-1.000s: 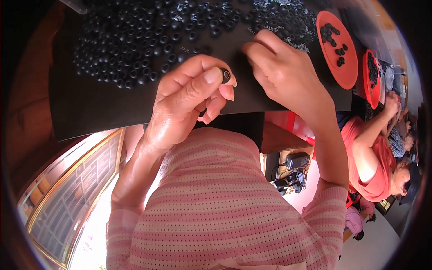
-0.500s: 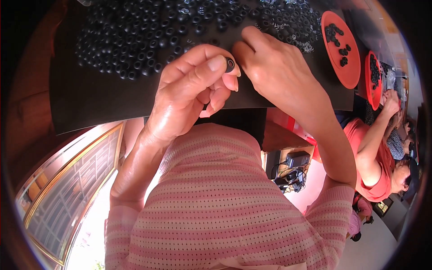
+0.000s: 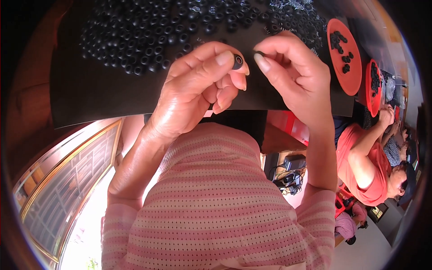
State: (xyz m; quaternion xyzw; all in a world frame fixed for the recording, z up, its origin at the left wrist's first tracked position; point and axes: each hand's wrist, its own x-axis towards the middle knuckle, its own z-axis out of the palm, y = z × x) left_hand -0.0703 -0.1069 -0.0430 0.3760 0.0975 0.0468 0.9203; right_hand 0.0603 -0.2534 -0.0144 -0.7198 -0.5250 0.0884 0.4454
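Observation:
Between the thumb and index finger of my left hand (image 3: 193,87) is a small black round part (image 3: 238,62) with a hole in it, the hole facing up. The other fingers of that hand are curled in, and something dark shows beneath them, too hidden to name. My right hand (image 3: 303,78) pinches a small dark piece (image 3: 259,53), mostly covered by the fingertips. A short gap separates the two hands, held above the near part of the black table (image 3: 103,94). Beyond them lies a wide spread of black hollow parts (image 3: 148,38), with small coil springs (image 3: 288,5) among those at the back.
An orange-red plate (image 3: 340,83) with several black pieces stands at the table's right. Past it is a second red plate (image 3: 371,104) holding black pieces. A person in a red shirt (image 3: 366,164) sits at the right. A shelf with cables and black adapters (image 3: 294,162) is below the table.
My right hand has come back from the parts on the table, turned, and now shows a dark piece in its pinch. The left hand keeps its hold on the black part.

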